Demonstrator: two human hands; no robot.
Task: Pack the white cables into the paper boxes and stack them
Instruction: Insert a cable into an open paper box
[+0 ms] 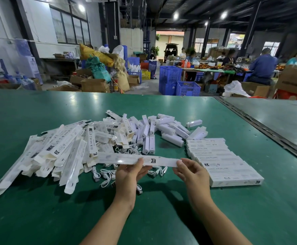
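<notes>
Both my hands hold one long white paper box (pixel 119 159) level above the green table (pixel 38 209). My left hand (pixel 129 175) grips it near the middle, fingers curled round the printed label. My right hand (pixel 191 172) pinches its right end. Coiled white cables (pixel 107 175) lie on the table under and left of my left hand. A heap of flat, unfolded long boxes (pixel 56 152) lies at the left. Packed boxes (pixel 222 161) lie side by side in a row at the right.
Several small white lamp units (pixel 163 131) are piled behind the cables. A metal seam (pixel 260 128) joins a second table at the right. Beyond the table stand blue crates (pixel 170 75), cardboard boxes and people seated at another bench.
</notes>
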